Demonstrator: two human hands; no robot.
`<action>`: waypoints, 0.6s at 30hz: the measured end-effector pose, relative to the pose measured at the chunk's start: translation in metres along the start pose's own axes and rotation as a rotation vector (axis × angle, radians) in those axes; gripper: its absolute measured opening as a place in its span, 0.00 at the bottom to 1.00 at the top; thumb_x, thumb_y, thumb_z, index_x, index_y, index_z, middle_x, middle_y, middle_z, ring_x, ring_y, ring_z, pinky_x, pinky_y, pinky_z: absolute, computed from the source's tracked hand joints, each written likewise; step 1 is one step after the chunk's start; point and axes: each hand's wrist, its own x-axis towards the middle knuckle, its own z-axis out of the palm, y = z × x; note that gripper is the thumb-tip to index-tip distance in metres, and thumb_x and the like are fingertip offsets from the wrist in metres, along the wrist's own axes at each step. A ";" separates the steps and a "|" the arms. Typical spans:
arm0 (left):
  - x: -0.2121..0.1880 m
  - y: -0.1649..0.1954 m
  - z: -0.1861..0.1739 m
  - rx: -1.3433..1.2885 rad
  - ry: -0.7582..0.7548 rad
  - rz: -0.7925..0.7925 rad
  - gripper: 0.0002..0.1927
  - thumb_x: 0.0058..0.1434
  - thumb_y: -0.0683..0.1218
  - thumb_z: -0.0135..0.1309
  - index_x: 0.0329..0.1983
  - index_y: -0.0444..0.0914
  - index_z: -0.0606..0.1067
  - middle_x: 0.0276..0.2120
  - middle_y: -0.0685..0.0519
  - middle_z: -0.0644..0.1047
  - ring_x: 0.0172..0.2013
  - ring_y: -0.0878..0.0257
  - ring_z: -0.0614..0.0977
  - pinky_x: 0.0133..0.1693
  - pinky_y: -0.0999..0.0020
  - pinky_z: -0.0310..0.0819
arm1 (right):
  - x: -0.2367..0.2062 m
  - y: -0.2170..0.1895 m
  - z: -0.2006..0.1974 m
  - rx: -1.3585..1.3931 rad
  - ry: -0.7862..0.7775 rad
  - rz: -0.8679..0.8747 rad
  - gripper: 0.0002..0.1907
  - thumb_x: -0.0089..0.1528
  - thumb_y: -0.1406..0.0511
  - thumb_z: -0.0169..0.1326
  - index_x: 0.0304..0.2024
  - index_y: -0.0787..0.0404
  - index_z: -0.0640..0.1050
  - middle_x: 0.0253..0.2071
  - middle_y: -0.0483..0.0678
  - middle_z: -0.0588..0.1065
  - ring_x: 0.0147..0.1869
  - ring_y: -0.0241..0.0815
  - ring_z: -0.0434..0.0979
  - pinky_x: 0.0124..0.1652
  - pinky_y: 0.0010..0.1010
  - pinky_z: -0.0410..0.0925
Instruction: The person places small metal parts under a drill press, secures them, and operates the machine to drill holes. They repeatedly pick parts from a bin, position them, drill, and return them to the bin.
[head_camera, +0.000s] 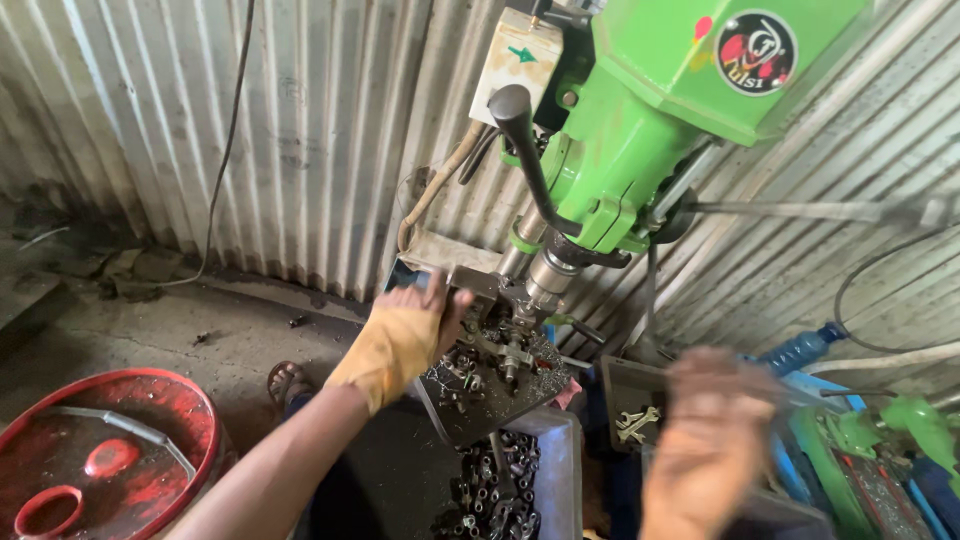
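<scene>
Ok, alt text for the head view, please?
A gloved left hand rests at the table of a green drill press, while the blurred bare right hand hovers lower right. Below sits a tray of small metal parts.

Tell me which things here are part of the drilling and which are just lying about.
In use: green drill press; its work table; small metal parts on it; gloved left hand at the table; right hand, blurred, bare.

Lying about: red drum lid; tray of parts; wrench; blue bottle.
</scene>
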 end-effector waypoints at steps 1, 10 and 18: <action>-0.009 -0.001 0.004 0.001 -0.017 -0.020 0.26 0.72 0.65 0.33 0.49 0.40 0.67 0.21 0.49 0.76 0.21 0.56 0.79 0.28 0.56 0.75 | -0.007 0.014 0.001 -0.124 -0.151 0.058 0.18 0.72 0.56 0.55 0.48 0.67 0.73 0.45 0.57 0.77 0.52 0.51 0.78 0.53 0.44 0.73; -0.065 -0.007 0.052 -0.013 0.443 0.203 0.22 0.67 0.60 0.51 0.32 0.36 0.70 0.13 0.45 0.75 0.17 0.47 0.79 0.22 0.54 0.72 | 0.007 0.166 -0.006 -0.069 -0.024 1.093 0.13 0.66 0.57 0.55 0.48 0.56 0.73 0.42 0.55 0.83 0.28 0.35 0.78 0.21 0.21 0.66; -0.066 -0.002 0.048 -0.008 0.485 0.209 0.21 0.67 0.58 0.50 0.33 0.35 0.70 0.12 0.45 0.74 0.15 0.46 0.78 0.19 0.52 0.71 | -0.004 0.172 -0.013 0.014 -0.038 1.115 0.10 0.65 0.61 0.59 0.45 0.56 0.75 0.39 0.53 0.83 0.27 0.33 0.76 0.21 0.18 0.65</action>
